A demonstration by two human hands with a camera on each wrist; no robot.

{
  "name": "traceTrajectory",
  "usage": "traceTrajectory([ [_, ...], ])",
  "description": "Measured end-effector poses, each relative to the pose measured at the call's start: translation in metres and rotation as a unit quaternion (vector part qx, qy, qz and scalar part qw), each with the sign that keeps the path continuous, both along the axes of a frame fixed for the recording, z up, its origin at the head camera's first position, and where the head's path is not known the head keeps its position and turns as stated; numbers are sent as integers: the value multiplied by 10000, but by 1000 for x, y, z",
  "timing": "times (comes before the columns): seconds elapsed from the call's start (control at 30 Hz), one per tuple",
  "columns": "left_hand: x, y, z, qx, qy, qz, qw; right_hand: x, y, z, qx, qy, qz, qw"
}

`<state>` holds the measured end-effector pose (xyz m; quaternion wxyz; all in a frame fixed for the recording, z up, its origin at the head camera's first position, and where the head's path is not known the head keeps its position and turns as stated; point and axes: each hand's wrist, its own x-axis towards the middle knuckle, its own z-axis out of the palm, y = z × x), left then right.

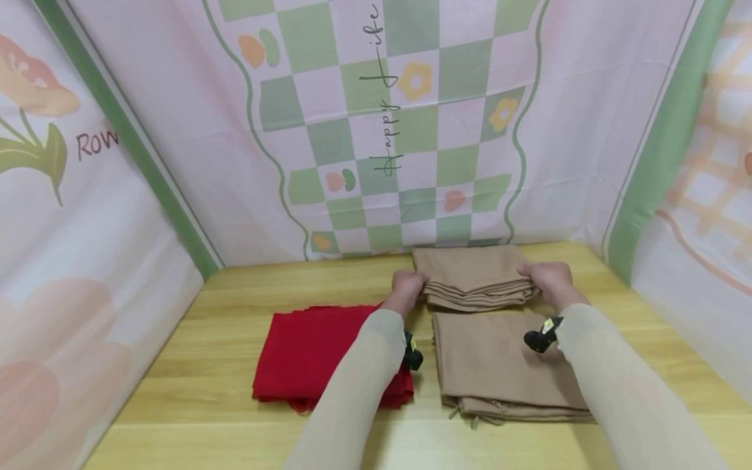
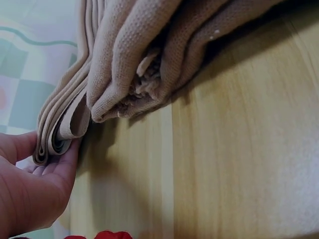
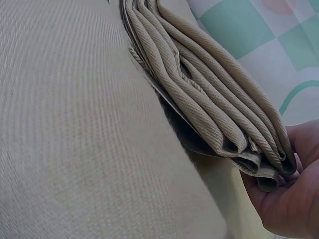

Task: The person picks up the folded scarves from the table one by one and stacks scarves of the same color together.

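At the back right of the table lies a folded tan cloth point(image 1: 472, 271) in several layers. My left hand point(image 1: 408, 287) grips its left edge, thumb on top and fingers beneath the layers, as the left wrist view shows. The right hand point(image 1: 549, 279) holds the opposite edge the same way; in the right wrist view its fingers point(image 3: 294, 199) go under the stacked folds. Just in front lies a second folded tan cloth point(image 1: 499, 359) with a fringed front edge, partly behind the right sleeve. To the left sits a folded red cloth point(image 1: 317, 352), partly covered by the left sleeve.
A light wood table point(image 1: 194, 365) carries all the cloths. Printed fabric walls point(image 1: 329, 130) enclose its back and both sides, with a green checkered pattern at the back. A small black device point(image 1: 543, 336) is on the right wrist, another point(image 1: 413, 356) on the left.
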<state>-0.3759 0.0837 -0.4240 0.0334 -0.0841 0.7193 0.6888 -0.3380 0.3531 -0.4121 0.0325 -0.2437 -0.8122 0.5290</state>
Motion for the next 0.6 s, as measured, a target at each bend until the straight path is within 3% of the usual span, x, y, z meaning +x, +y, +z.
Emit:
traceTrajectory([
  [0.6,-1,4,9,360,148,163,9991,-3,-12,15,-270,581,-2,9979],
])
